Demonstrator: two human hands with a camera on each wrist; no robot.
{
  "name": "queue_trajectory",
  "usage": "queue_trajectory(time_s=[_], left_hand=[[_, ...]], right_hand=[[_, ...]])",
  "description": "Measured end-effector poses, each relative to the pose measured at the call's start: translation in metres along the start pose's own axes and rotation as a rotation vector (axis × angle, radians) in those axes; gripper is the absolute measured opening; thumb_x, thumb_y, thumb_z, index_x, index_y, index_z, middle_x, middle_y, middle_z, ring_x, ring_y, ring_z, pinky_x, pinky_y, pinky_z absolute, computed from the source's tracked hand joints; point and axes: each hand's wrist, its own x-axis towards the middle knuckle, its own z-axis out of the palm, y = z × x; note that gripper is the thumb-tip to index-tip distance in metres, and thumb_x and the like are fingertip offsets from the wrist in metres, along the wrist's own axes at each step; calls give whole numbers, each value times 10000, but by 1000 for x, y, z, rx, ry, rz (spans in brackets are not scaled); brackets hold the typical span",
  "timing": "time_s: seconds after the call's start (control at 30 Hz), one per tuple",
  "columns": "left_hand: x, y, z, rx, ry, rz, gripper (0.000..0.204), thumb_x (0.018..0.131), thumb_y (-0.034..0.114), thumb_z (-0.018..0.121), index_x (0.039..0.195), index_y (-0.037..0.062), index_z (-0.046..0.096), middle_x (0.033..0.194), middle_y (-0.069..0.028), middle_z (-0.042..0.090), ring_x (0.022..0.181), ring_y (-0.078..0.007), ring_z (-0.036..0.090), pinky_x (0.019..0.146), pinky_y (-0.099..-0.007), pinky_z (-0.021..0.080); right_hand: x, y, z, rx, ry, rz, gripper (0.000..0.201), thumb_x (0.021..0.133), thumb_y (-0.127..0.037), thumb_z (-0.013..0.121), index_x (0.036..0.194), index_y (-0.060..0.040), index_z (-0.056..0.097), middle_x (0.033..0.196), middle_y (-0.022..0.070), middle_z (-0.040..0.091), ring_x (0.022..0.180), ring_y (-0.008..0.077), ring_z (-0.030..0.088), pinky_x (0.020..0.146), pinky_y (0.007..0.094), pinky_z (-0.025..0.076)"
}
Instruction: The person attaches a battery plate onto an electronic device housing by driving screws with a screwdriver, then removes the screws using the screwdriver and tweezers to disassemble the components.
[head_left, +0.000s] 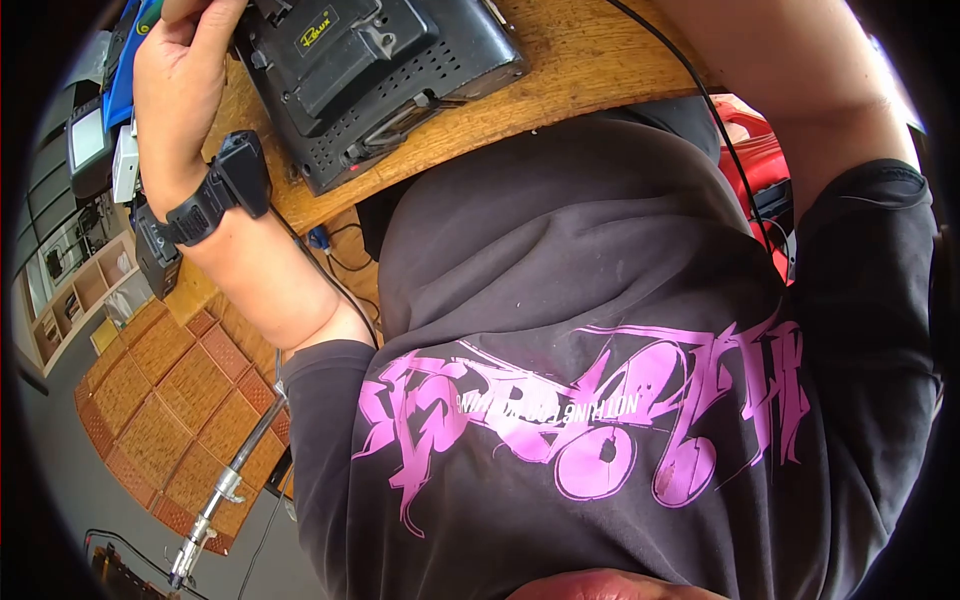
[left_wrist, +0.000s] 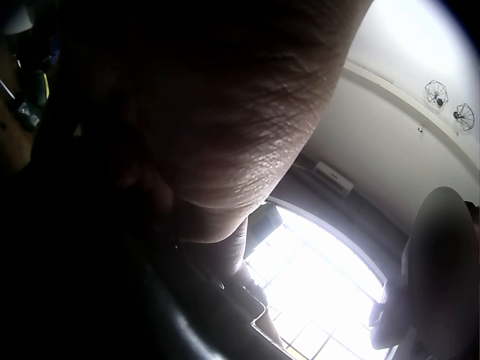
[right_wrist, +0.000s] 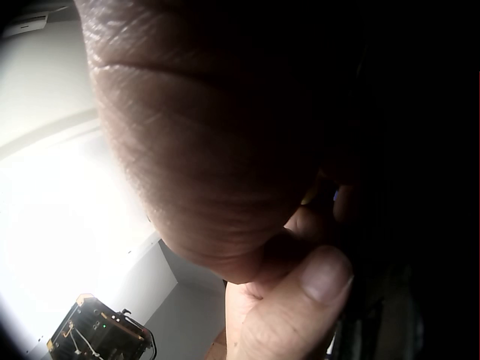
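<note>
The black boxy plastic device with a vented back (head_left: 370, 70) lies at the far left of the brown wooden table (head_left: 600, 50). My left hand (head_left: 180, 90) curls round its left edge, thumb on top, so I judge I am steadying it. My right hand (right_wrist: 300, 300) shows only a thumb against a finger in the dark; I cannot tell what it grasps. Any turn or lift wants a firmer hold, clear of the thin black cable (head_left: 720, 130) on the right
</note>
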Motion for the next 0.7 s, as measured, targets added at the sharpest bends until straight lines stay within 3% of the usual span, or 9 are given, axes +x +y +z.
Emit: queue_trajectory(time_s=[0.03,0.1,0.13,0.17,0.2,0.27,0.33,0.63,0.7], left_hand=[[-5,17,13,33,39,21,326,1081,109,670,1384,-10,696,1280,-52,749,1162,-123,671,1047,-292,498],[-20,6,-11,66,79,39,313,1070,101,654,1338,-55,694,1216,-70,762,1085,-144,705,971,-306,542],[-24,-14,-24,-314,157,-91,314,1068,98,657,1340,-56,691,1230,-69,758,1105,-143,700,988,-307,536],[25,-120,-62,-695,233,-220,316,1067,95,661,1343,-57,688,1243,-68,755,1125,-143,695,1005,-309,530],[-23,-17,-27,-695,234,-220,316,1067,95,661,1343,-57,688,1243,-68,755,1125,-143,695,1005,-309,530],[-9,25,19,0,67,12,311,1071,98,659,1339,-56,690,1237,-69,758,1111,-143,699,997,-308,534],[-10,23,17,-33,52,22,311,1072,99,659,1339,-57,690,1235,-69,759,1106,-143,701,996,-307,535],[-8,30,19,16,59,3,315,1073,99,657,1346,-53,691,1231,-66,764,1086,-141,708,980,-309,543],[-8,30,22,6,62,9,315,1072,99,657,1347,-52,690,1234,-66,763,1088,-140,707,982,-310,543]], right_hand=[[4,18,-24,251,-463,-305,453,1006,-420,696,1187,-14,788,1104,111,782,887,193,724,814,339,581],[8,13,-8,153,-246,-164,439,1010,-411,694,1183,-19,787,1088,104,782,872,187,721,801,335,580],[1,2,2,52,-25,-23,424,1014,-403,693,1180,-24,786,1072,97,783,857,180,718,788,331,579],[4,6,1,51,-27,-23,424,1014,-403,693,1180,-24,786,1072,97,783,857,180,718,788,331,579],[9,15,-2,104,-78,-80,413,1014,-398,692,1171,-29,787,1056,89,783,846,175,717,779,325,579],[19,33,-8,156,-128,-138,401,1014,-394,692,1162,-34,789,1039,82,783,836,171,717,771,319,579],[19,39,-13,215,-253,-358,388,1014,-386,688,1146,-36,789,1016,70,782,821,163,716,758,316,579],[3,1,-1,34,-63,-30,385,1020,-365,660,1155,-29,790,1030,84,784,832,179,722,768,331,586],[1,17,-1,56,-78,-131,392,1016,-371,666,1156,-26,790,1036,91,784,836,183,723,766,335,588]])
